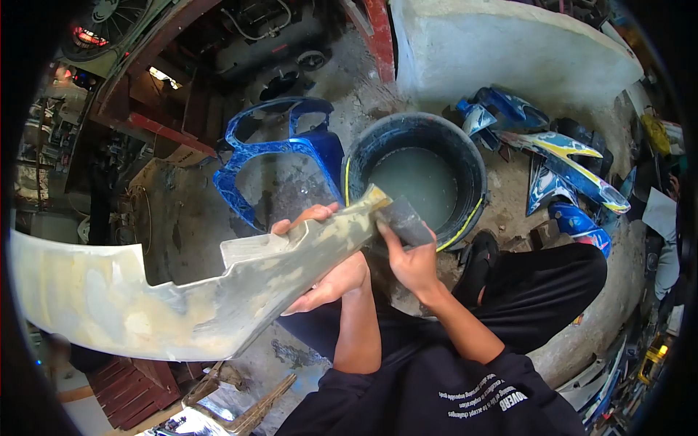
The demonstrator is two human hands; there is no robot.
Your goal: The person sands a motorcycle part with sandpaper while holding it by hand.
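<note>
Two bare hands work on one long, curved panel, seen from above by the person wearing the camera. The panel, patchy grey, cream and yellow, stretches from the far left to the middle, its narrow tip in front of one bucket's near rim. The left hand supports it from beneath, fingers clamped around its narrower part, with some fingertips showing over the far edge. The right hand pinches one dark grey flat piece between thumb and fingers, against the panel's tip. The single dark bucket holds cloudy water and has two yellow stretches along its side. Left of it, on the concrete floor, lies one blue open-framed part. To its right, several blue patterned parts overlap, too jumbled to count surely. One black shoe shows near the bucket.
</note>
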